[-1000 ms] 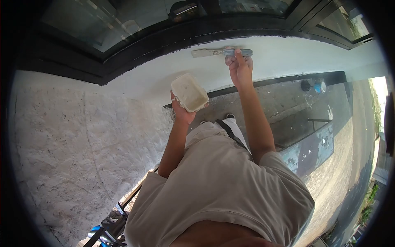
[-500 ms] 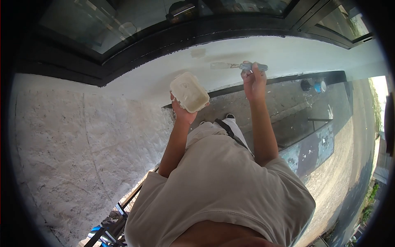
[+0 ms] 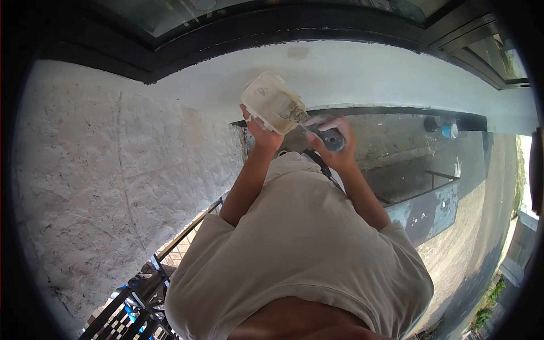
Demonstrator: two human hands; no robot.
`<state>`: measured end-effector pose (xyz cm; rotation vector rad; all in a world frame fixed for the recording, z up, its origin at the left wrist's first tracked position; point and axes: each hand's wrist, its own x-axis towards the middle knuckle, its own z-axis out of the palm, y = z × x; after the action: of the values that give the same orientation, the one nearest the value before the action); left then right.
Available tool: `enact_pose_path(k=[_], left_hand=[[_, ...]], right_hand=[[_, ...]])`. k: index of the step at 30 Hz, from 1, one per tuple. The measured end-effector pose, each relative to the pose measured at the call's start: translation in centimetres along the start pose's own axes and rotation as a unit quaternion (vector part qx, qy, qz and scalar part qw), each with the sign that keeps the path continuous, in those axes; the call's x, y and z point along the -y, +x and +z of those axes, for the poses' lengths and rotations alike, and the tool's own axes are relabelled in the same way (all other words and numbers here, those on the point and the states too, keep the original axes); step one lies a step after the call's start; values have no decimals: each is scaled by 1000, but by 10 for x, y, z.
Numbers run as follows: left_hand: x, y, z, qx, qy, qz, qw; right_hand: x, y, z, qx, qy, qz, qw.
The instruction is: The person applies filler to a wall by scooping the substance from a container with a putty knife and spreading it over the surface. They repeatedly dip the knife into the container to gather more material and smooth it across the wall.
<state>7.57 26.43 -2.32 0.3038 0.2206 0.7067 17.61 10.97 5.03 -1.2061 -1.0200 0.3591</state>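
My left hand (image 3: 264,131) is wrapped round the underside of a shallow cream-coloured plastic container (image 3: 263,93), which has pale residue inside. In my right hand (image 3: 339,141) is a putty knife (image 3: 330,137), held by its dark grey handle. Its smeared metal blade reaches into the container near the right-hand edge. How much filler lies in the container is hard to make out. Beyond both hands stands a pale wall (image 3: 362,73) with a small beige patch (image 3: 298,52) on it.
A dark window frame (image 3: 238,37) runs above the pale wall. Rough whitewashed wall (image 3: 85,170) fills the left side. A blue-and-white tub (image 3: 449,131) stands on the ground at right, near a worn blue-grey panel (image 3: 428,212). A black metal railing (image 3: 144,300) is at lower left.
My right hand has come down and left from the wall, bringing the putty knife's blade into the container. The container appears slightly higher in view, as the camera has shifted.
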Motion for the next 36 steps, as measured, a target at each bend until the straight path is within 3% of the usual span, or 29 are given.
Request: enact_pose_path(k=[5,11,17,20,29,32,35,36], left_hand=[[3,-6,3,17,-4,4,1000],[14,-16,8,22,107,32,994],[22,-20,5,-35,3,-29,999],[27,-19,3,-20,46,-11,999],[27,-16,-10,-63,25,-19,998],[17,-17,-11,-6,-55,-66,996],[14,-17,-9,116,-64,-74,988],[14,-18,-10,84,-47,-74,993]], right_hand=[[-8,-10,18,-51,91,51,993],[-11,-3,26,-95,76,60,991],[-18,-1,29,-93,73,20,993],[-15,-4,28,-88,70,-6,994],[-2,-16,2,-93,179,51,978],[-2,-14,-1,-136,293,91,942],[5,-4,-7,-170,314,174,918],[4,-1,-9,-168,317,172,917]])
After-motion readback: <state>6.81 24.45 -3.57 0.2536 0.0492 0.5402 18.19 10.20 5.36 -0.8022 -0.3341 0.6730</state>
